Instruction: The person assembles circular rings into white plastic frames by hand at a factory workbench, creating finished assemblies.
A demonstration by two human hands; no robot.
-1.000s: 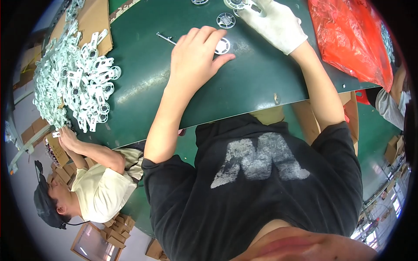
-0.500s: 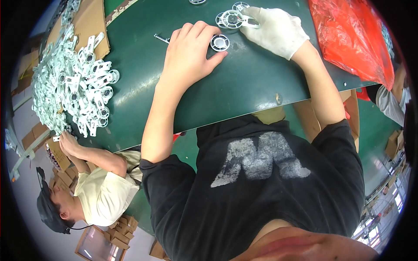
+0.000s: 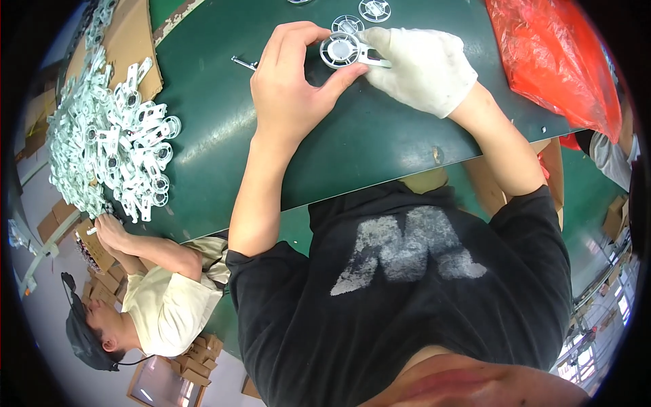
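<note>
My bare left hand [image 3: 288, 85] closes its thumb and fingertips around a round spoked ring [image 3: 339, 50] with a pale disc at its middle. From the ring's right side a white plastic arm [image 3: 377, 60] sticks out, and my right hand [image 3: 427, 71], in a white glove, pinches it. Both hands meet at this part just above the green table; whether ring and arm are one piece or two pressed together I cannot tell. Two more spoked rings, a nearer one [image 3: 348, 25] and a farther one [image 3: 374, 9], lie just beyond my fingers.
A thin metal tool [image 3: 243, 63] lies left of my left hand on the green table [image 3: 380, 142]. A large heap of white ringed parts [image 3: 108, 142] covers the left end by cardboard [image 3: 139, 41]. A red plastic bag [image 3: 556, 68] sits right. A co-worker [image 3: 163, 298] works at left.
My right hand has come down and toward me with the white part, leaving spoked rings behind on the table. My left hand has moved slightly left, and both hands now meet at one part.
</note>
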